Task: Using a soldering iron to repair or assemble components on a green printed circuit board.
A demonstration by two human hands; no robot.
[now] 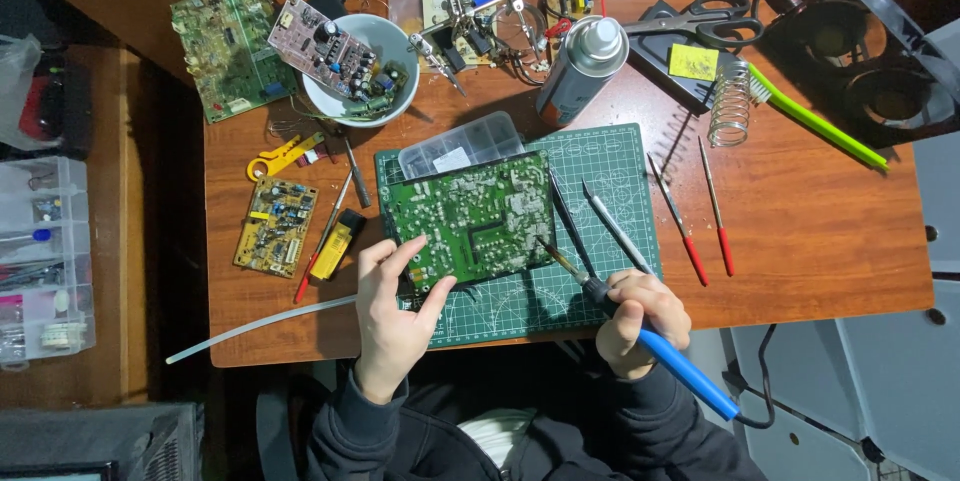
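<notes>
A green circuit board [472,216] lies solder side up on a green cutting mat [600,241]. My left hand [395,316] holds the board's near left corner, with the thumb and forefinger on its edge. My right hand [640,319] grips a blue-handled soldering iron [640,326] like a pen. Its metal tip touches the board's right edge. A pair of tweezers [575,231] lies on the mat just right of the board.
A clear plastic box [460,146] sits behind the board. Farther back are a spray can [583,69], a white bowl [392,41] of parts, other circuit boards [228,49], scissors [715,21] and a spring stand [732,106]. Red-handled tools [700,231] lie right of the mat.
</notes>
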